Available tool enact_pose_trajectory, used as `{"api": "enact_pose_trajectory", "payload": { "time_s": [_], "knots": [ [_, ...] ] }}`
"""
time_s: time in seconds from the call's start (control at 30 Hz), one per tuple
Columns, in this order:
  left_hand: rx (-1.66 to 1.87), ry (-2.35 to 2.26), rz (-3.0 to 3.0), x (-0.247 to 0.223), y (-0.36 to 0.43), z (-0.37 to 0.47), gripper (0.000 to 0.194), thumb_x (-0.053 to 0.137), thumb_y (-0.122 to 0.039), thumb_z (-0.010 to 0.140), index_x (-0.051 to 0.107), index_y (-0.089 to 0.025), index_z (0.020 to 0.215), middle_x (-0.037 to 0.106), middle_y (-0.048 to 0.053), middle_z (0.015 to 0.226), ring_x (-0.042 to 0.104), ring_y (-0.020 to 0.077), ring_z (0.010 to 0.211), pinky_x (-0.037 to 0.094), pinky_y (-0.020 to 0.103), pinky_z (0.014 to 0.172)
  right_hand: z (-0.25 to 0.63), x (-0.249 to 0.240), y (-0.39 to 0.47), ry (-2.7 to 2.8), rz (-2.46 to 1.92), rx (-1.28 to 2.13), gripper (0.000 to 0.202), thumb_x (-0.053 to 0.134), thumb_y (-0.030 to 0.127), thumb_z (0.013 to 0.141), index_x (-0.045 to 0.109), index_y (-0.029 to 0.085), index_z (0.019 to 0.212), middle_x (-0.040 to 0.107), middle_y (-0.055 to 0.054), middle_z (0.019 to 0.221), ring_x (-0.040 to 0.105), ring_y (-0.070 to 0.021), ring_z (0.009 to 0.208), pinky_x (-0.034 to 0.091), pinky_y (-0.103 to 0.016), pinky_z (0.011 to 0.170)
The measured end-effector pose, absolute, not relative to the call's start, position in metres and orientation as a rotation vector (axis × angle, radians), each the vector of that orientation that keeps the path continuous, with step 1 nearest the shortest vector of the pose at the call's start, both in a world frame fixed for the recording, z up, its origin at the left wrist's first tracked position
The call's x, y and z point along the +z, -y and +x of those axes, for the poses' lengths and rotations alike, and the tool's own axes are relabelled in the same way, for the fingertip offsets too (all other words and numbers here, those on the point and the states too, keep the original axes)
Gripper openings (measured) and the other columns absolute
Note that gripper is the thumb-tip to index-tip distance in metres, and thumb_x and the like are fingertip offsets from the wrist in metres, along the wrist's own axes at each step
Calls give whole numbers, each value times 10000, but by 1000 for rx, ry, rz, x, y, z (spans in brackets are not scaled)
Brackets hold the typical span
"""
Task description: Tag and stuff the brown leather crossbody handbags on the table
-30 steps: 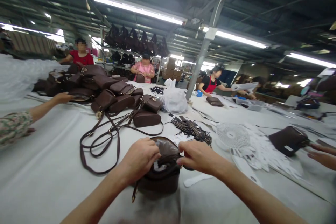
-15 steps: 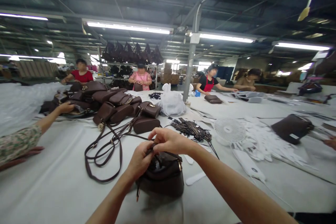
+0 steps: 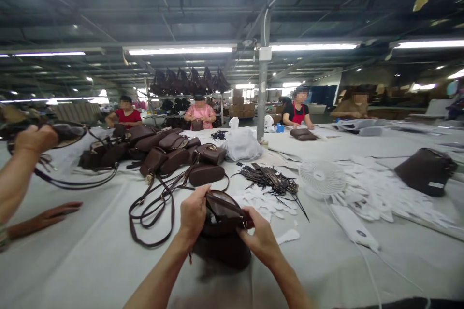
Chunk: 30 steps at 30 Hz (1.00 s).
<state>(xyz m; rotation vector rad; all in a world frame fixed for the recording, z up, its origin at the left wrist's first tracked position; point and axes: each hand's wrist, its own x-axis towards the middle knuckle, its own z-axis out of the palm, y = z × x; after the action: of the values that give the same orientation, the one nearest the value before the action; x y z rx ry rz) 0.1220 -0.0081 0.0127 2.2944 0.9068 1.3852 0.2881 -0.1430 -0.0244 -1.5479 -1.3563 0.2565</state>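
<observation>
A dark brown handbag (image 3: 223, 246) stands on the table in front of me, its top unzipped and its mouth spread apart. My left hand (image 3: 195, 215) grips the left side of the rim. On the right, my right hand (image 3: 259, 234) pinches the rim near a gold-coloured fitting. Something pale shows inside, too small to make out. Just beyond the bag lie white cut pieces (image 3: 259, 200) and a heap of black tags with cords (image 3: 268, 177). Looped brown straps (image 3: 152, 222) lie to the left.
Brown handbags (image 3: 174, 154) are piled at the back left. A white fan (image 3: 322, 178) lies at the right, beside another brown bag (image 3: 424, 171). A co-worker's hand (image 3: 36, 140) lifts a bag at far left. A white plastic bag (image 3: 241, 145) stands near the post (image 3: 261, 91).
My right hand has moved from the gathered top down to the bag's right rim, and the mouth is now spread wider. The co-worker at left has lifted a bag from the pile.
</observation>
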Motion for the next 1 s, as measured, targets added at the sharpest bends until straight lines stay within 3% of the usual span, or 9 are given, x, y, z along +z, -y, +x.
{"api": "enact_pose_trajectory", "payload": {
  "time_s": [0.1, 0.23, 0.37, 0.43, 0.53, 0.63, 0.7, 0.83, 1.0],
  "knots": [
    [1335, -1073, 2262, 16, 4, 118, 312, 433, -167, 867, 673, -214, 1060, 747, 47, 1004, 691, 204, 931, 529, 351, 869, 283, -29, 141, 1364, -1511, 229, 159, 541, 168, 717, 557, 201, 872, 607, 2, 739, 559, -155, 657, 472, -281, 630],
    [1286, -1168, 2347, 35, 12, 112, 233, 499, -148, 813, 672, -201, 961, 713, 39, 956, 668, 196, 889, 511, 337, 836, 282, -30, 145, 1350, -1462, 308, 135, 529, 158, 702, 509, 212, 825, 581, 15, 710, 536, -151, 620, 436, -270, 570],
    [1406, -1330, 2286, 42, 49, 114, 131, 578, -193, 793, 566, -197, 923, 569, -50, 644, 570, 145, 574, 464, 261, 588, 278, -39, 149, 1293, -1406, 361, 135, 541, 171, 708, 490, 218, 824, 566, 22, 701, 543, -155, 623, 437, -268, 571],
    [1452, -1216, 2252, 35, 74, 116, 80, 572, -247, 840, 502, -210, 853, 527, -68, 592, 532, 127, 508, 434, 234, 513, 276, -43, 153, 1247, -1389, 342, 140, 539, 181, 730, 503, 212, 861, 575, 13, 724, 552, -160, 637, 446, -272, 582],
    [1380, -825, 2548, 20, 107, 121, 47, 496, -186, 892, 519, -208, 857, 683, 35, 870, 643, 165, 764, 511, 277, 685, 277, -44, 161, 1292, -1346, 275, 136, 518, 171, 758, 537, 202, 890, 598, -17, 794, 575, -177, 706, 464, -287, 631],
    [1211, -580, 2932, 13, 120, 127, 253, 464, -98, 877, 565, -197, 1088, 671, 98, 1158, 609, 220, 987, 481, 372, 867, 280, -41, 169, 1384, -1296, 181, 83, 501, 168, 786, 544, 201, 849, 592, -26, 786, 575, -183, 725, 466, -292, 649],
    [1169, -616, 3054, 14, 121, 131, 303, 470, -97, 872, 576, -199, 1136, 687, 91, 1125, 592, 230, 924, 466, 393, 832, 280, -41, 171, 1390, -1289, 122, 61, 491, 163, 793, 527, 204, 819, 580, -22, 758, 569, -181, 709, 460, -287, 633],
    [1118, -688, 3081, 20, 120, 135, 280, 464, -101, 847, 628, -211, 1046, 704, 67, 947, 561, 231, 830, 427, 393, 767, 275, -39, 172, 1405, -1285, 83, 59, 504, 156, 781, 508, 214, 789, 581, -15, 749, 567, -175, 701, 453, -281, 625],
    [1024, -598, 3057, 24, 125, 127, 265, 514, -155, 808, 634, -210, 1038, 685, 70, 942, 535, 240, 852, 387, 451, 859, 266, -38, 173, 1354, -1284, 224, 89, 600, 277, 796, 541, 218, 765, 581, 17, 680, 551, -154, 620, 450, -258, 575]
  ]
}}
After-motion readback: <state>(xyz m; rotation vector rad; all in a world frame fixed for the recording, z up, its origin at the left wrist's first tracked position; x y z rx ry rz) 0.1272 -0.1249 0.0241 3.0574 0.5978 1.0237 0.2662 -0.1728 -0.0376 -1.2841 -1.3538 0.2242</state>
